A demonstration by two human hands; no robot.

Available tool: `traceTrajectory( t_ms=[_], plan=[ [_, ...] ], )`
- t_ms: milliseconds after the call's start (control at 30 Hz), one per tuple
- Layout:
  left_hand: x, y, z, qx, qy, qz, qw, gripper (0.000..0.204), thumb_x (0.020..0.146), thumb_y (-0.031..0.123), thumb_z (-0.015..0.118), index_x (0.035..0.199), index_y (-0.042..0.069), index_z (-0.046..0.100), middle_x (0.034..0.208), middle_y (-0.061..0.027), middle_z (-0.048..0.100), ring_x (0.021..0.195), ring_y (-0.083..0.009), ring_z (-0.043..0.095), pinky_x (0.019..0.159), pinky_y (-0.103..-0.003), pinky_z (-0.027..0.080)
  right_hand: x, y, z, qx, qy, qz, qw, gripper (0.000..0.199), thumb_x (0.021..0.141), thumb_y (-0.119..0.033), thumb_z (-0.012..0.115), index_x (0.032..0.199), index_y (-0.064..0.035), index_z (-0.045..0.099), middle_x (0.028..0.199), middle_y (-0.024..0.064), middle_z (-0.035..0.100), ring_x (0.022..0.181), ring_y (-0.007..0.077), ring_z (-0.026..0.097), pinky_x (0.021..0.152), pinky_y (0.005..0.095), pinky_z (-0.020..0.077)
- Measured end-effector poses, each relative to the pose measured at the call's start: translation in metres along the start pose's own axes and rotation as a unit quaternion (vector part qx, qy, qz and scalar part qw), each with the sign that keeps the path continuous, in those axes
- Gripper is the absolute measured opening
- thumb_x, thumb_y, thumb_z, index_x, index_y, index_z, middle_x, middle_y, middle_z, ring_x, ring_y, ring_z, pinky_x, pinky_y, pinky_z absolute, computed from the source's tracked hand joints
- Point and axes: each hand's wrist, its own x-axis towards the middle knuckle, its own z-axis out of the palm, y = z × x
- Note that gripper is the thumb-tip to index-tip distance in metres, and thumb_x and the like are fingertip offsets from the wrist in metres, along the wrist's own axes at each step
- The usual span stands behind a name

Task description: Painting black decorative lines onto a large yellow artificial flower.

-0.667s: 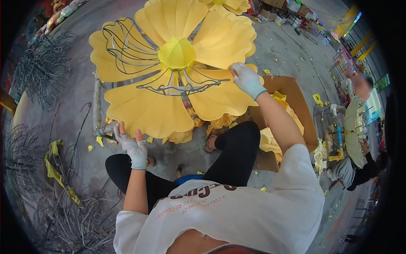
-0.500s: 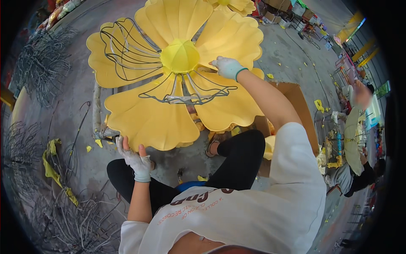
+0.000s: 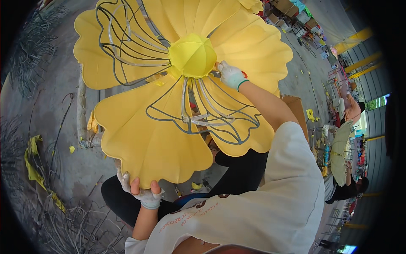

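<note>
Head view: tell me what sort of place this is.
Probably a workshop for large decorations: an oversized yellow flower fills the view's upper middle, dark wire lies heaped at the left, and another person is beside a pale, leaf-shaped piece at the right.

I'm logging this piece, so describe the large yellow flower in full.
The yellow flower faces the camera, its upper end cut off by the picture's edge. Broad, fabric-looking petals with scalloped rims and raised ribs spread around a greener-yellow, panelled dome. Bare grey wire outlines fan out over the left and lower petals. The left hand is at the lower-left petal's rim; the right hand is beside the dome, contact unclear.
</note>
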Motion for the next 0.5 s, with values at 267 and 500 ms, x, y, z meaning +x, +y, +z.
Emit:
traceTrajectory(
  t_ms=[267, 500],
  plan=[
    [0.002, 0.009, 0.003, -0.01, 0.011, -0.04, 0.999, 0.041, 0.082, 0.031, 0.056, 0.117, 0.016, 0.039, 0.139, -0.0163, 0.031, 0.129, -0.0411, 0.032, 0.105, -0.05, 0.03, -0.003, -0.008, -0.003, -0.057, 0.027, -0.012, 0.998, 0.058, 0.078, -0.013, 0.061, 0.132, -0.0092, 0.04, 0.12, 0.0049, 0.049, 0.087, 0.0249, 0.061, 0.069, 0.0362, 0.0509],
    [0.0, 0.013, 0.003, -0.022, 0.011, -0.057, 0.998, 0.04, 0.082, 0.029, 0.056, 0.117, 0.017, 0.039, 0.139, -0.0177, 0.03, 0.128, -0.0416, 0.033, 0.103, -0.049, 0.032, -0.007, -0.005, -0.001, -0.09, 0.028, -0.034, 0.995, 0.059, 0.078, -0.014, 0.061, 0.133, -0.0118, 0.04, 0.122, 0.0042, 0.049, 0.089, 0.0238, 0.061, 0.069, 0.0347, 0.0508]
  ],
)
